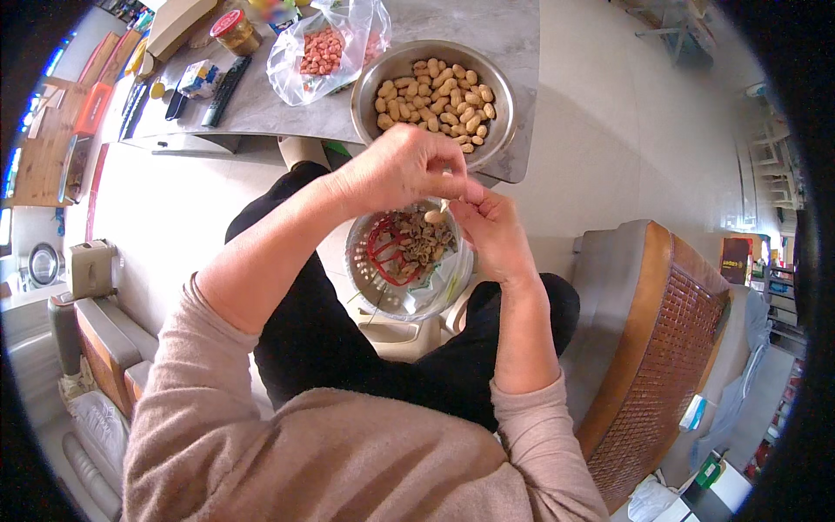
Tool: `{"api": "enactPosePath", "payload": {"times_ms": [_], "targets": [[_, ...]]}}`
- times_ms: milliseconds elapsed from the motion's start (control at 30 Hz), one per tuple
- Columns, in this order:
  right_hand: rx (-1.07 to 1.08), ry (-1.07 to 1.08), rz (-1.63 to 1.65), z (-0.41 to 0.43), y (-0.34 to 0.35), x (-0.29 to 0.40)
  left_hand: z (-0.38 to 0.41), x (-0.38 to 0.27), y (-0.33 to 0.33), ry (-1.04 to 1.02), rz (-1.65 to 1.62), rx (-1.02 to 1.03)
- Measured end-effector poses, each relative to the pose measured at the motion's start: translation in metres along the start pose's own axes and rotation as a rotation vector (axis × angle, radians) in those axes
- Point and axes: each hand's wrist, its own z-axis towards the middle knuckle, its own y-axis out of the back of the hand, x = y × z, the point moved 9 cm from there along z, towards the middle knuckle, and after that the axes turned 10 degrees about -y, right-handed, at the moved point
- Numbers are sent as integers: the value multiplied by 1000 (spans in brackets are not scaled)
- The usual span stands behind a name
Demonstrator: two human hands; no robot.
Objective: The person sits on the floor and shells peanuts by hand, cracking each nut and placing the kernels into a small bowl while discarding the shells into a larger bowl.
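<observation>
My left hand (417, 166) and my right hand (492, 228) meet above a waste basket (361, 290) between my knees. At the right thumb and fingertips is a peanut (435, 215), with a pale bit of shell beside it. The left fingers are curled against the right ones, and what they hold is hidden. Peanut shells (424, 245) and a red openwork piece (381, 251) lie in the lined basket. Beyond my hands, a steel bowl (505, 124) of unshelled peanuts (437, 98) stands at the table's near corner. Left of it, reddish shelled peanuts (321, 51) fill part of a clear plastic bag (284, 75).
The grey table (450, 19) also carries a remote control (226, 91), a tissue pack (199, 78) and a red-lidded jar (236, 32). A seat with a woven brown panel (678, 326) stands at my right. Another seat (107, 339) is at the left.
</observation>
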Motion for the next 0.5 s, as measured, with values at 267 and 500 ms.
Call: {"api": "enactPosePath", "payload": {"times_ms": [267, 500], "targets": [[32, -9, 218, 0, 2, 4, 30, 64, 47, -13, 662, -305], [59, -29, 284, 0, 2, 1, 43, 77, 17, 85, 929, -113]]}}
